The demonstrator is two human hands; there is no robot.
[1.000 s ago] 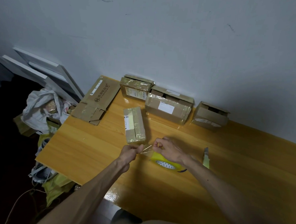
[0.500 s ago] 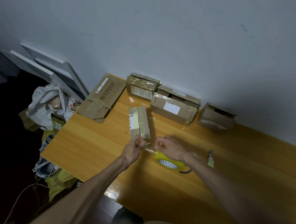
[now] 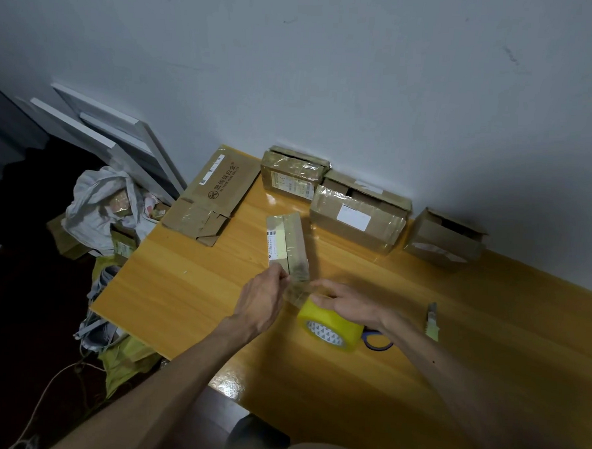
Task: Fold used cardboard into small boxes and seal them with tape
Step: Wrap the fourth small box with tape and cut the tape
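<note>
A small slim cardboard box (image 3: 287, 243), wrapped in clear tape, lies on the yellow wooden table (image 3: 188, 287). My left hand (image 3: 260, 301) pinches the free end of a clear tape strip (image 3: 296, 293) at the box's near end. The strip runs back to a yellow tape roll (image 3: 328, 325) lying on the table. My right hand (image 3: 347, 304) rests on top of the roll and holds it down, its fingers curled over the roll's upper edge.
A flattened cardboard piece (image 3: 214, 192) lies at the table's back left. Two taped boxes (image 3: 292, 172) (image 3: 358, 217) and an open-topped box (image 3: 443, 240) stand along the wall. A utility knife (image 3: 432, 320) and blue-handled scissors (image 3: 377, 342) lie right of the roll. Bags clutter the floor (image 3: 103, 210) left.
My left hand has drawn the tape end up to the near end of the slim box, stretching the strip longer. The right hand stays on the roll.
</note>
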